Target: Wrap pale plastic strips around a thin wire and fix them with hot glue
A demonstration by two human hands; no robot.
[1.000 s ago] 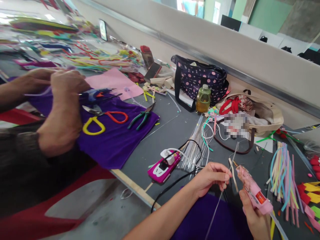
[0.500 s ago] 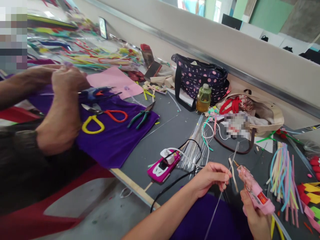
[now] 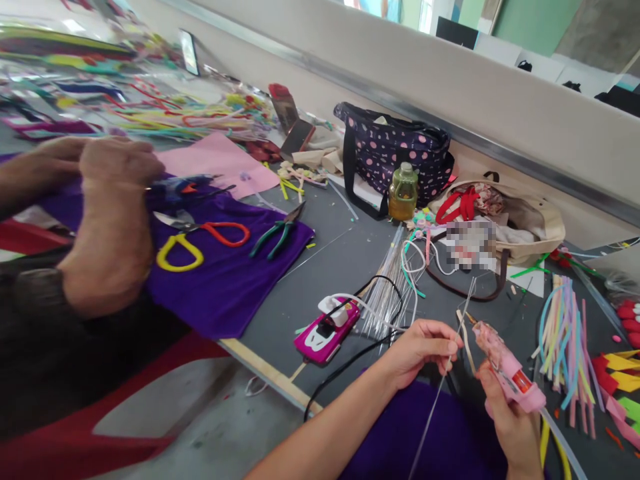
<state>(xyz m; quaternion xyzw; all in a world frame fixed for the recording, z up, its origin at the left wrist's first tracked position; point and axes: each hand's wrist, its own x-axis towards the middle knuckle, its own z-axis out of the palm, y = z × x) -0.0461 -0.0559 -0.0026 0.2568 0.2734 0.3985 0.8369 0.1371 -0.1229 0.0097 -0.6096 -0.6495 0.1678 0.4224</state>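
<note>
My left hand (image 3: 423,352) pinches a thin clear wire stem (image 3: 463,319) that slants up over the grey table. My right hand (image 3: 510,427) grips a pink glue gun (image 3: 505,367) whose nozzle points up-left, close to the stem and a small cream strip (image 3: 467,343) beside it. A glue stick pokes out of the gun's rear at the lower right. A purple cloth (image 3: 425,433) lies under my forearms.
A co-worker's hands (image 3: 107,200) work at the left over a purple cloth (image 3: 225,280) bearing scissors (image 3: 200,233) and green pliers (image 3: 277,230). A pink power strip (image 3: 327,330), clear wires (image 3: 387,293), pastel strips (image 3: 567,340), a dotted bag (image 3: 395,157), a bottle (image 3: 403,193) and a beige bag (image 3: 525,223) crowd the table (image 3: 325,267).
The view shifted slightly up and left. My hands stay close together with the stem and glue gun; the co-worker's hands moved a little lower.
</note>
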